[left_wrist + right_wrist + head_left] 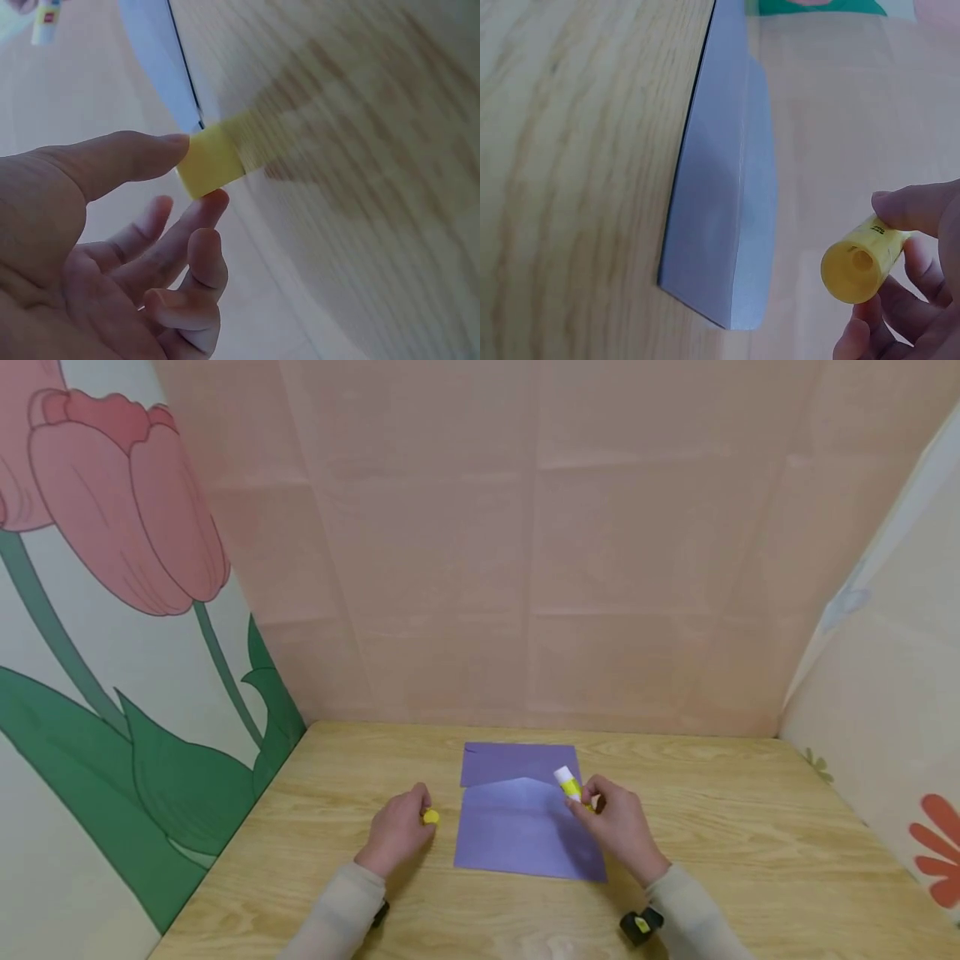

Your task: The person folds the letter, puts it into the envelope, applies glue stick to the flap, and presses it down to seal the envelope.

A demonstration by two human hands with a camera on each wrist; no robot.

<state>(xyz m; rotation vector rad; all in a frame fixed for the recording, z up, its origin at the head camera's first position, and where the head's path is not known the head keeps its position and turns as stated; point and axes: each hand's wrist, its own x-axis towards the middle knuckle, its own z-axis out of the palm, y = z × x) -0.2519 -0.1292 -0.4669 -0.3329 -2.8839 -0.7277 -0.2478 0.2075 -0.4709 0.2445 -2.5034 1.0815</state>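
Note:
A purple envelope point(510, 835) lies on the wooden table between my hands, its flap point(517, 764) spread open toward the back wall. To its left, my left hand point(396, 828) pinches a small yellow cap point(431, 817) between thumb and finger. In the left wrist view the cap point(211, 159) is at the tabletop, its reflection beside it. Over the envelope's right side, my right hand point(619, 825) holds an uncapped glue stick point(568, 783), white end tilted up and left. The right wrist view shows the yellow base of the glue stick point(855, 270) beyond the envelope point(709, 172).
The wooden table point(750, 827) meets a pink cloth backdrop point(525, 568) at its far edge. A tulip-printed panel point(127, 527) stands along the left side, and a pale panel point(892, 710) with flower prints along the right. Dark straps with devices point(641, 925) sit at both wrists.

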